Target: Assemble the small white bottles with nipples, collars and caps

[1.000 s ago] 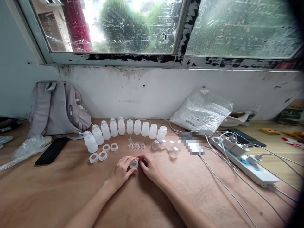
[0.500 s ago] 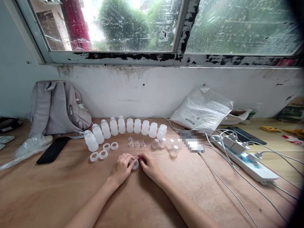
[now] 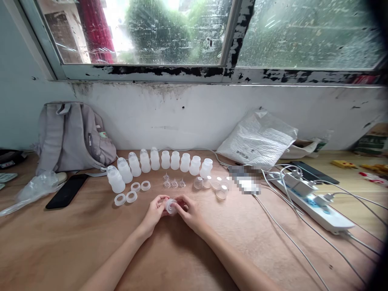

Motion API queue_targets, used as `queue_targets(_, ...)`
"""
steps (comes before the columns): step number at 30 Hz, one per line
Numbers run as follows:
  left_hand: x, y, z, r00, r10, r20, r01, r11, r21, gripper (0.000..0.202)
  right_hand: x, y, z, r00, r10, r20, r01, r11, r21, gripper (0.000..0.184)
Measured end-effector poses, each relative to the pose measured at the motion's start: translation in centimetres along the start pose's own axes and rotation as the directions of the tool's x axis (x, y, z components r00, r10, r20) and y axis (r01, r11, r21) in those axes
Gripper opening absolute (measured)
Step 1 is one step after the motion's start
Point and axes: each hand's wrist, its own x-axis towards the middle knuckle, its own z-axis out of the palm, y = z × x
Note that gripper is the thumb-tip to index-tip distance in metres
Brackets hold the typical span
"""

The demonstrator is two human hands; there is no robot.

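Between my two hands is a translucent baby-bottle collar ring (image 3: 170, 206), tilted up with its round opening facing me; a clear piece, seemingly a nipple, shows inside it. My left hand (image 3: 156, 213) is closed on the ring's left edge. On the other side my right hand (image 3: 188, 211) grips it, thumb at the opening. Beyond the hands stand several clear nipples (image 3: 174, 183). Loose collar rings (image 3: 131, 197) lie to the left, and clear dome caps (image 3: 221, 193) sit to the right.
Along the back runs a curved row of white bottles, capped ones (image 3: 134, 165) at left and open ones (image 3: 185, 163) at right. A black phone (image 3: 67, 191) and grey backpack (image 3: 68, 139) are on the left. To the right are a power strip (image 3: 321, 210), cables and a plastic bag (image 3: 257, 137).
The ring has been tipped up from its flatter position toward me. My right hand has closed in on it, its thumb now at the opening, while my left hand has shifted its grip.
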Motion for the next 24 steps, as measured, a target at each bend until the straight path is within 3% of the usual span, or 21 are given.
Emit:
queue_targets(8,-0.2,0.2,-0.2,0.998,-0.065,0.004,0.065,0.994,-0.089,0.031,0.1,-0.1,0.3,0.996,0.083,0.018,-0.083,0.995,0.059,0.024)
queue_targets(10,-0.3,0.4,-0.1,0.998,-0.061,0.005,0.061,0.997,-0.045,0.033,0.1,0.1,0.4,0.994,0.108,-0.01,-0.106,0.991,0.085,0.025)
queue_targets(17,-0.5,0.2,0.2,0.992,0.122,0.03,-0.125,0.982,0.145,0.033,0.1,0.3,0.4,0.99,0.136,-0.037,-0.131,0.985,0.115,0.023)
queue_targets(24,-0.6,-0.5,0.7,0.99,0.138,0.005,-0.132,0.936,0.325,0.029,0.0,0.4,1.1,0.983,0.169,-0.07,-0.154,0.972,0.178,0.019)
